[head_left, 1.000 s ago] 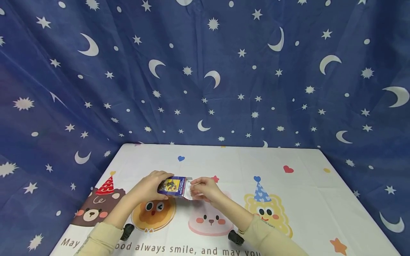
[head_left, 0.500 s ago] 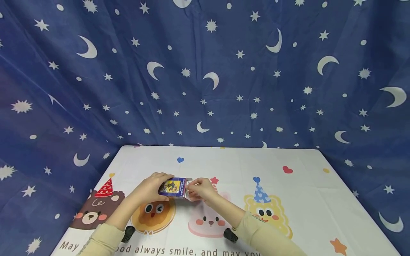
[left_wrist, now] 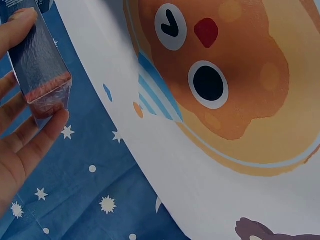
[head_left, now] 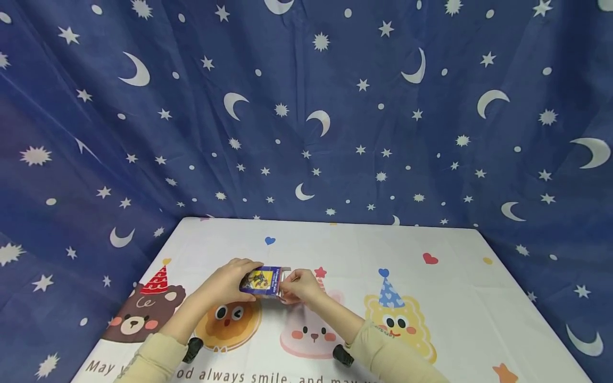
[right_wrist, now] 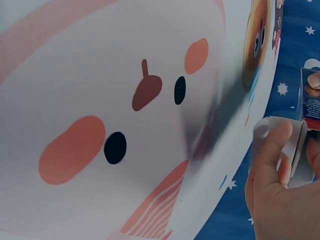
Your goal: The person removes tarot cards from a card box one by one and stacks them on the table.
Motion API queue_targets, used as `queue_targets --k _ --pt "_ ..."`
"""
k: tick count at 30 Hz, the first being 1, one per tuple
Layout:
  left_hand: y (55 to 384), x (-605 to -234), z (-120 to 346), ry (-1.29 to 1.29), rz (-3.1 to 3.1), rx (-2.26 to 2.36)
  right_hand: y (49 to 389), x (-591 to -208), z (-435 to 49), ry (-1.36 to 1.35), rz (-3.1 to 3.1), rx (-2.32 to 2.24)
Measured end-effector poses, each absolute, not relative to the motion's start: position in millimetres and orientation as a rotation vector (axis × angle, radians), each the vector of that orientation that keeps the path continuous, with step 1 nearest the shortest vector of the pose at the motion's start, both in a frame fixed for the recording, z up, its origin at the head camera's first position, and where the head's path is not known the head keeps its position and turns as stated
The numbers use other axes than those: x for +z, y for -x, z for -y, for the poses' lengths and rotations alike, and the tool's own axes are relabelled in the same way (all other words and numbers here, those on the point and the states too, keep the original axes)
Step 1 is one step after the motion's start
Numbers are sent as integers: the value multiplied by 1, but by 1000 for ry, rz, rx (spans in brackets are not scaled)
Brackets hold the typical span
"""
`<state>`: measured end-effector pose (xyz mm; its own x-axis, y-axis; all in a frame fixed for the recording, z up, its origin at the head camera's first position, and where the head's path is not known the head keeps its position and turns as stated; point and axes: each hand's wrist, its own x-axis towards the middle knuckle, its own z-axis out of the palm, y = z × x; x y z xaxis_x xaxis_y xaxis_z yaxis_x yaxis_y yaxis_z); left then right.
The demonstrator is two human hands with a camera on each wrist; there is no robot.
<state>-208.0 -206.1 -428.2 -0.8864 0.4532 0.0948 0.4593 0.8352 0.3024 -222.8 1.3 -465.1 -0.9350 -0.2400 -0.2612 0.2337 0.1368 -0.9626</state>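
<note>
A small dark blue tarot card box (head_left: pixel 261 280), with a yellow picture and the words "Universal Waite", is held just above the table. My left hand (head_left: pixel 229 280) grips its left end, thumb on one side and fingers on the other. In the left wrist view, the box (left_wrist: pixel 37 57) shows a dark face with a red band near its end. At the box's right end is my right hand (head_left: pixel 303 286), its thumb and fingers pinching the white end flap (right_wrist: pixel 292 142). Much of that end is hidden behind the right fingers.
A white cartoon-print cloth (head_left: pixel 455 298) covers the table. Behind it hangs a blue curtain (head_left: pixel 287 133) with moons and stars. Two small black objects (head_left: pixel 342 355) show beside the forearms near the front.
My right hand has moved slightly left, closer to the box. The white part that stuck out of the box's right end shows much less now. The left hand keeps its grip.
</note>
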Motion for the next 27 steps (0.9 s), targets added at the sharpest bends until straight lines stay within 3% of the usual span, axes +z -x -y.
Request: queue_targets --k 27 --pt "207 -426 207 696 3000 -514 214 -461 -10 -67 -1986 -1876"
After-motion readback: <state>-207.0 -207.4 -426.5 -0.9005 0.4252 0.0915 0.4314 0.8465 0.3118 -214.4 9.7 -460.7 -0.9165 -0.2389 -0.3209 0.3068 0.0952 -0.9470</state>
